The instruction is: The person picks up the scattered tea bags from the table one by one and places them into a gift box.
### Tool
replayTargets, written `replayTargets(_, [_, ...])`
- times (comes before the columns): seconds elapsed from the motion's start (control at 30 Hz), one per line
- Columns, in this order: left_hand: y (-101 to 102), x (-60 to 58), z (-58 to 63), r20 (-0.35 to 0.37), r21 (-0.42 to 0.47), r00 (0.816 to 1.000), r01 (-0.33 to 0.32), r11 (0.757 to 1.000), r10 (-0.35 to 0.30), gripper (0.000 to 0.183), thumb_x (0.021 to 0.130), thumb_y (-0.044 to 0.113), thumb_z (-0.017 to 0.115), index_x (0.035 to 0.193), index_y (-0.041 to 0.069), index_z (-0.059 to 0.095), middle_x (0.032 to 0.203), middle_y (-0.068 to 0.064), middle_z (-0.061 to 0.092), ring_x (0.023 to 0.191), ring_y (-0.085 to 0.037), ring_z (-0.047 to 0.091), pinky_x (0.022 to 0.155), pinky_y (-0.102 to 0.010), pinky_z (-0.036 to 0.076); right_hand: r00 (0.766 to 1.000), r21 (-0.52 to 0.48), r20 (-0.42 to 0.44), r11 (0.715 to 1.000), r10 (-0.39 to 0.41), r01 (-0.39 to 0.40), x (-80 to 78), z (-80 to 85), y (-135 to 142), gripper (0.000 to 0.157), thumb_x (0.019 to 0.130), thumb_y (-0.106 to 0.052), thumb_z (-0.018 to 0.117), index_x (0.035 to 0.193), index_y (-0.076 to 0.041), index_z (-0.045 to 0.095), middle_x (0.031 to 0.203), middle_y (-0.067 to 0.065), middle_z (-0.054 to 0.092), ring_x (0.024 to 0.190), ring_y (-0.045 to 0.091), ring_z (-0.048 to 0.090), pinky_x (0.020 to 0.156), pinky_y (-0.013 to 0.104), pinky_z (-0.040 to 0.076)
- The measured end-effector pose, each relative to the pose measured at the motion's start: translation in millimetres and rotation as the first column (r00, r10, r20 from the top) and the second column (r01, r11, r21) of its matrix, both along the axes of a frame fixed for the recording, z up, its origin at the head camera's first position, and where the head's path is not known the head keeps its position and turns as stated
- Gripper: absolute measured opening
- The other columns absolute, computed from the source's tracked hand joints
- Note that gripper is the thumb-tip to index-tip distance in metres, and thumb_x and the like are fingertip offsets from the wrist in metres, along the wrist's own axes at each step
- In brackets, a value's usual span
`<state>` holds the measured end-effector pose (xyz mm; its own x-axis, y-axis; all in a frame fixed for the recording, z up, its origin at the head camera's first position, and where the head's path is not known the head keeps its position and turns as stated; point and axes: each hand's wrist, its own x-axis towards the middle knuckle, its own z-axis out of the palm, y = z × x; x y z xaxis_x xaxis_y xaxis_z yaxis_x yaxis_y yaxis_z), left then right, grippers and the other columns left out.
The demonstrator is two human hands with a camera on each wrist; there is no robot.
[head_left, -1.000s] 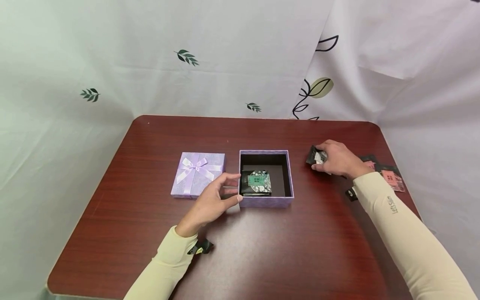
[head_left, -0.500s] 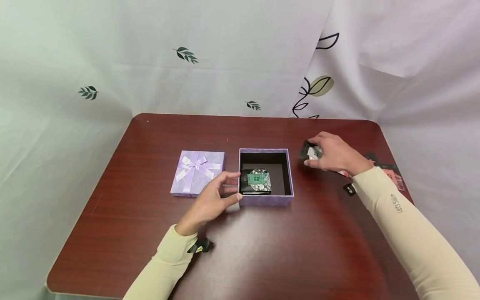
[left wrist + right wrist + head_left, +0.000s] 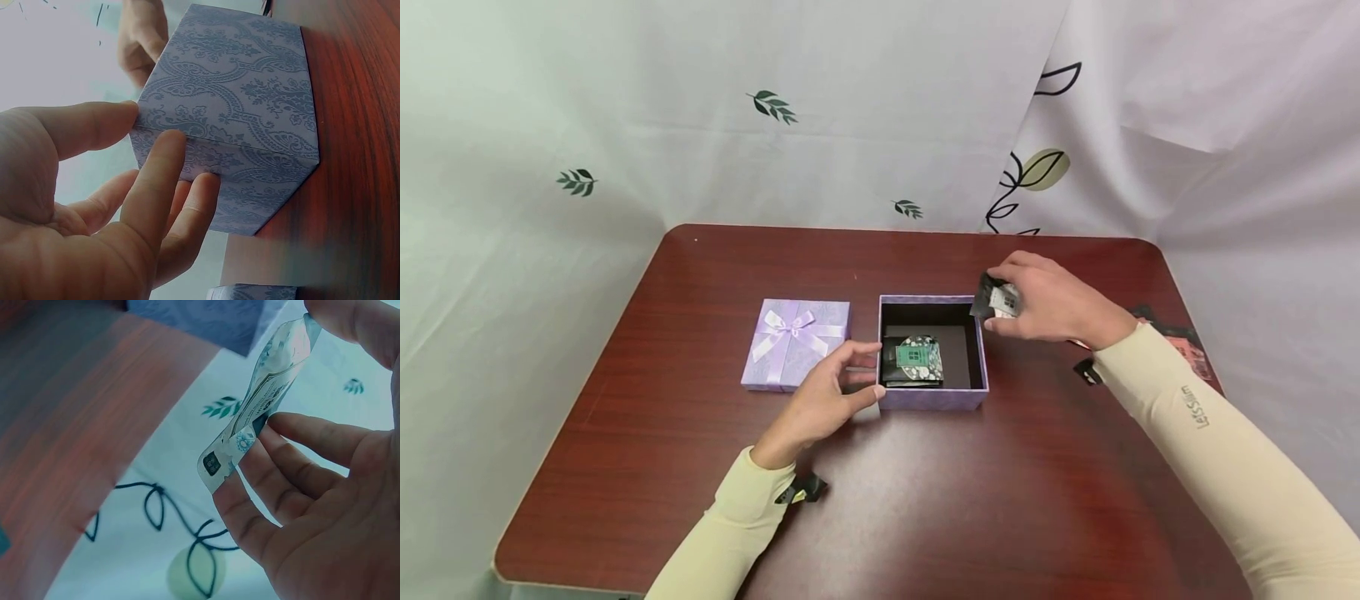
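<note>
My left hand (image 3: pixel 822 402) touches the left wall of an uncovered purple box (image 3: pixel 934 401) with thumb and fingertips. In the left wrist view the fingers lie against its patterned outside (image 3: pixel 231 87) and are not wrapped round it. Flat sachets, the top one (image 3: pixel 917 360) black with a green label, lie in the left part of the box. My right hand (image 3: pixel 1051 298) pinches another sachet (image 3: pixel 1004 301), dark with a white label, at the box's back right corner. In the right wrist view this sachet (image 3: pixel 265 397) is held tilted between thumb and fingers.
Left of the box lies its purple lid (image 3: pixel 797 354) with a ribbon bow. Several dark and red sachets (image 3: pixel 1186 346) lie near the table's right edge, partly hidden by the right arm. Behind the brown table (image 3: pixel 962 500) hangs a white curtain (image 3: pixel 850 150).
My right hand has lifted its sachet and carried it left, from beside the box to its back right corner. The left hand has stayed at the box's left side.
</note>
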<state>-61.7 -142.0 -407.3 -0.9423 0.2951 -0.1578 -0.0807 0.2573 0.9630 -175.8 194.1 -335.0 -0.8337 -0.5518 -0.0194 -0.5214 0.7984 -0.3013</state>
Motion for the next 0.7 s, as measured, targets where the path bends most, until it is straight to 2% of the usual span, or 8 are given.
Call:
replayTargets(0.27, [-1,-0.7,-1.2,-0.004,0.005,1.0,0.004,1.0,-0.004,0.062,0.092,0.006,0.08,0.15,0.008,0.055,0.136,-0.022,0.065,0.123,-0.038,0.07,0.101,-0.048,0.059,0.998,0.032,-0.002,0.997,0.064,-0.064,6.4,7.6,-26,0.079,0.081,-0.04,0.086,0.141,0.005,0.062,0.129,0.017,0.063,0.118,0.033,0.059,0.107,0.05,0.05])
replayTargets(0.47, [-1,-0.7,-1.4,0.005,-0.003,1.0,0.006,1.0,-0.006,0.062,0.093,0.008,0.08,0.15,0.009,0.055,0.137,-0.02,0.065,0.124,-0.037,0.07,0.102,-0.048,0.059,0.994,0.041,0.005,0.993,0.108,-0.108,12.7,10.1,-45,0.081,0.08,-0.044,0.087,0.141,0.003,0.063,0.129,0.014,0.062,0.12,0.029,0.057,0.104,0.047,0.052])
replayTargets(0.7, [0,-0.8,-0.2,0.007,0.004,1.0,0.003,1.0,-0.003,0.062,0.093,0.008,0.079,0.15,0.009,0.055,0.138,-0.022,0.065,0.124,-0.039,0.07,0.102,-0.049,0.058,0.991,0.07,0.052,0.989,0.127,-0.13,15.8,9.1,-61,0.08,0.082,-0.045,0.085,0.143,0.0,0.062,0.133,0.012,0.06,0.125,0.028,0.054,0.103,0.046,0.053])
